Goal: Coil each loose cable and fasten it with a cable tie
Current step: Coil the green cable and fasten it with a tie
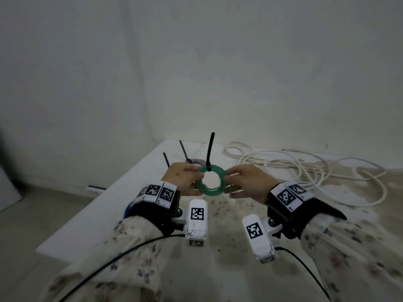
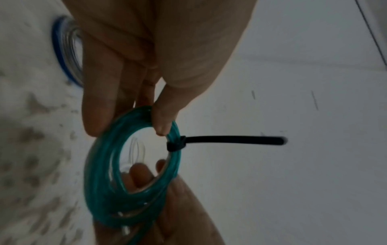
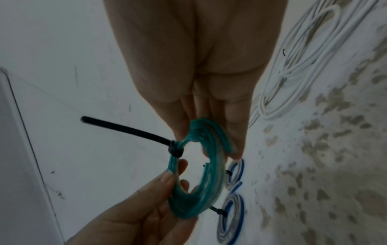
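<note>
A: Surface [image 1: 139, 205] first: white, mottled with grey-brown stains, pushed into a wall corner. Biggest item on it is the white cable [image 1: 305, 168], loose and sprawled, well to the right of the green coil and beyond it.

B: And the green coil [image 1: 209, 191] itself?

A: Held up off the surface between both hands, ring facing the head camera. Left hand [image 1: 181, 179] pinches its left rim, thumb on one face and fingers [image 2: 100, 102] curled behind. Right hand [image 1: 246, 182] pinches the right rim the same way, fingers [image 3: 236, 132] closed on the strands.

B: Tie on it?

A: Black cable tie [image 1: 209, 155] cinched at the top of the green coil, tail standing straight up. Wrist views show the head snug on the bundle.

B: So which step?

A: My read: fastening of this one is done, hands just checking or about to put it down. Two blue-and-white coils [image 3: 232, 207] lie flat just left of the green coil and behind it, each tied, tails [image 1: 184, 151] up.

B: Next move?

A: Likely set the green coil beside those two, then take the white cable. That one is long and tangled; it will want an end found and loops gathered evenly before a tie goes on. No spare tie visible.
</note>
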